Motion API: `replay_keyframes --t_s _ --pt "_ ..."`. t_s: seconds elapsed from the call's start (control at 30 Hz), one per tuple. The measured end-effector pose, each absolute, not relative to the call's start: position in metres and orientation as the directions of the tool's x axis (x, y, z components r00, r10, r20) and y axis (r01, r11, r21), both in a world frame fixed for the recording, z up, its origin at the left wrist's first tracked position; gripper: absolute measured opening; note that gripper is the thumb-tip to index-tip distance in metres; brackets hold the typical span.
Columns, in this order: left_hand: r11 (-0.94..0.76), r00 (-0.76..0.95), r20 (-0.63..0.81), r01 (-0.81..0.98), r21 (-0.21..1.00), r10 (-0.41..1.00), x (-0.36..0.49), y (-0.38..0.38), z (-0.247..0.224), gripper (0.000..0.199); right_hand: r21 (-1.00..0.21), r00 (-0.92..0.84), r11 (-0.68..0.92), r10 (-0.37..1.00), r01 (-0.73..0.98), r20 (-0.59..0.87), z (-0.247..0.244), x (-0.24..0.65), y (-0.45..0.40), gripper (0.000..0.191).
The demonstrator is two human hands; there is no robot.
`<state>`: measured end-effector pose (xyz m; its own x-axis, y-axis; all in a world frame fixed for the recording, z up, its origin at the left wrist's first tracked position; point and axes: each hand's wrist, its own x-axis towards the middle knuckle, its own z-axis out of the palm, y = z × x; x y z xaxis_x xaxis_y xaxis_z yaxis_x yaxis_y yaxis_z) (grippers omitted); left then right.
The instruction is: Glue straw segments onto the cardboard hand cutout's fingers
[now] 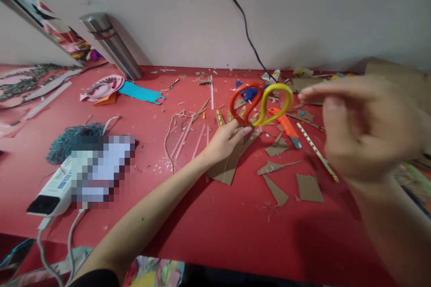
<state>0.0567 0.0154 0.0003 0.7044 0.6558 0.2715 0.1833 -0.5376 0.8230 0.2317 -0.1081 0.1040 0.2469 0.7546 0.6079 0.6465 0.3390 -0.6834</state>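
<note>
My left hand (227, 141) reaches over the middle of the red table, closed around a pair of scissors (257, 123). Their orange-red and yellow handle loops point up; the blades are hidden. Beneath that hand lies a strip of cardboard (222, 172). Raised at the right, my right hand (370, 125) is blurred, with fingers stretched forward, thumb below, and nothing visible in it. An orange utility knife (286, 123) lies between the hands. Close to my right hand is a yellowish strip with dark dots (316, 151). A blue object (248, 94) shows through the loops.
Cardboard scraps (309, 188) and clear sticks (184, 136) litter the table (202, 224). At the left are a phone (107, 166), a white device with cables (57, 188) and teal yarn (77, 136). A steel flask (114, 45) stands by the wall, where a black cord (244, 20) hangs.
</note>
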Motion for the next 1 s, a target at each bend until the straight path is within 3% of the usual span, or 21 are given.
replay_keyframes --t_s 0.07,0.17,0.3,0.43,0.57,0.77,0.87,1.0 --pt "-0.504 0.709 0.256 0.161 0.849 0.657 0.057 0.021 0.000 0.034 -0.675 0.181 0.386 0.771 0.628 0.610 0.105 0.242 -0.088 0.021" --pt "-0.473 0.728 0.223 0.157 0.867 0.649 0.057 0.028 0.001 0.037 -0.899 0.060 0.367 0.918 0.238 0.391 0.096 0.250 -0.053 0.020" --pt "-0.438 0.819 0.219 0.044 0.898 0.530 0.055 0.032 0.006 0.036 -0.958 -0.047 0.276 0.959 -0.071 0.280 0.083 0.250 -0.028 0.024" --pt "-0.348 0.882 0.165 -0.001 0.937 0.442 0.052 0.036 0.010 0.034 -0.951 -0.099 0.293 0.948 -0.098 0.302 0.083 0.249 -0.023 0.027" --pt "-0.358 0.910 0.214 -0.079 0.930 0.356 0.055 0.040 0.009 0.034 -0.938 -0.081 0.317 0.941 -0.141 0.330 0.086 0.249 -0.024 0.030" --pt "-0.365 0.949 0.211 -0.116 0.924 0.233 0.058 0.044 0.016 0.040 -0.972 -0.206 0.234 0.953 0.036 0.222 0.089 0.250 -0.037 0.058" --pt "-0.601 0.978 0.161 -0.049 0.797 0.133 0.051 0.050 0.021 0.035 -0.966 -0.214 0.244 0.952 0.088 0.220 0.091 0.250 -0.042 0.059" --pt "-0.891 0.997 0.060 -0.064 0.449 -0.042 0.041 0.055 0.015 0.045 -0.956 -0.209 0.283 0.942 0.070 0.264 0.092 0.249 -0.044 0.057"
